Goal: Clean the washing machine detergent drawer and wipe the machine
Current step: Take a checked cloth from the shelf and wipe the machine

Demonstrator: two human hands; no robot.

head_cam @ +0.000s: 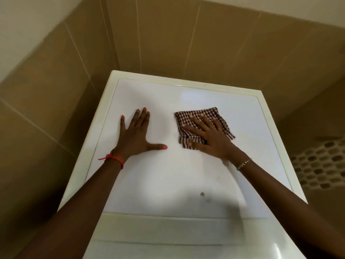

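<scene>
The white top of the washing machine (168, 180) fills the middle of the view. My left hand (137, 133) lies flat on it with fingers spread, left of centre. My right hand (209, 137) presses flat on a brown-and-white checked cloth (216, 114) spread on the top, right of centre. A small dark spot (202, 194) and faint smears mark the surface nearer me. The detergent drawer is out of sight.
Brown tiled walls (168, 34) close in behind and to the left of the machine. A white perforated mat or basket (321, 165) lies low on the right. The machine's front edge (168, 221) runs across the bottom.
</scene>
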